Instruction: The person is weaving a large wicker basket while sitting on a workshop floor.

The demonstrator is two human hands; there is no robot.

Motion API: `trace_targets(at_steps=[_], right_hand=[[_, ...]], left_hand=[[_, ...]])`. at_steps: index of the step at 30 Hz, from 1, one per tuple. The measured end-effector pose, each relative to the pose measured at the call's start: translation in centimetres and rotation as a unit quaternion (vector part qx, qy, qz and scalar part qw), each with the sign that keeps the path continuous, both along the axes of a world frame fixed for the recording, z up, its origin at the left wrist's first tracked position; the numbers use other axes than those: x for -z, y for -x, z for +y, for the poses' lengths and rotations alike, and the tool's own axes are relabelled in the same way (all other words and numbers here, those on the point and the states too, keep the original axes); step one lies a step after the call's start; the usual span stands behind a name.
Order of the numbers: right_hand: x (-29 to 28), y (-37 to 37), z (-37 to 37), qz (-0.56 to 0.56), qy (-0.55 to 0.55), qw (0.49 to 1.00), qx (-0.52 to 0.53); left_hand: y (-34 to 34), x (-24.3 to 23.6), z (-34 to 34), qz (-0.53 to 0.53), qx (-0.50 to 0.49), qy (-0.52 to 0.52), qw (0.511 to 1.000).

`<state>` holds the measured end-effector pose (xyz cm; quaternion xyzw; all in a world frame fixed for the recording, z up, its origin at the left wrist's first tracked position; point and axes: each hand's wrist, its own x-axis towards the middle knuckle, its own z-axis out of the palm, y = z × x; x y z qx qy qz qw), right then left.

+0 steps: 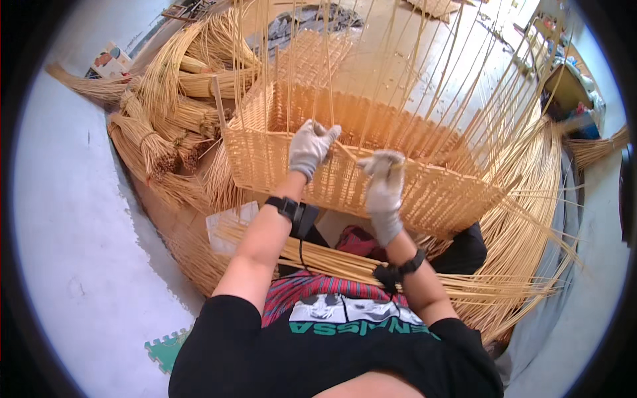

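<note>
A large rectangular wicker basket (265, 162) stands in front of me, with thin upright rods rising from its woven walls. My left hand (309, 147), in a pale work glove, is closed at the rim of the near wall, beside an upright rod. From its fingers a thin weaving rod (346, 152) slants down to the right, along the rim. My right hand (385, 189), also gloved, is lifted against the outside of the near wall, its fingers curled at that rod's other part. The exact grip of both hands is partly hidden by the gloves.
Tied bundles of rods (156, 142) are heaped at the left. Long loose rods (531, 199) spread on the right, and more rods (332, 264) lie across my lap. A dark cloth (312, 21) and floor scraps lie beyond the basket. Walls (79, 199) flank both sides.
</note>
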<state>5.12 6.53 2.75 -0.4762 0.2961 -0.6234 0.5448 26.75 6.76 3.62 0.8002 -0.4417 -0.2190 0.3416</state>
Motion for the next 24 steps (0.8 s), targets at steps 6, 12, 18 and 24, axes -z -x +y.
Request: trace_targets(at_steps=[6, 12, 18, 24], right_hand=[[3.9, 9.5, -3.7, -0.022, -0.082, 0.99, 0.11], [-1.2, 6.5, -7.0, 0.139, -0.059, 0.977, 0.151], [-10.0, 1.7, -11.6, 0.349, 0.164, 0.913, 0.13], [2.6, 10.9, -2.4, -0.062, -0.05, 0.99, 0.117]], left_hand=[[2.6, -2.5, 0.3, 0.011, 0.087, 0.252, 0.964], [6.8, -1.9, -1.4, 0.111, 0.185, -0.104, 0.971], [7.6, -0.4, -1.2, 0.196, 0.08, -0.087, 0.973], [7.2, -0.3, -0.7, 0.249, 0.113, -0.036, 0.961]])
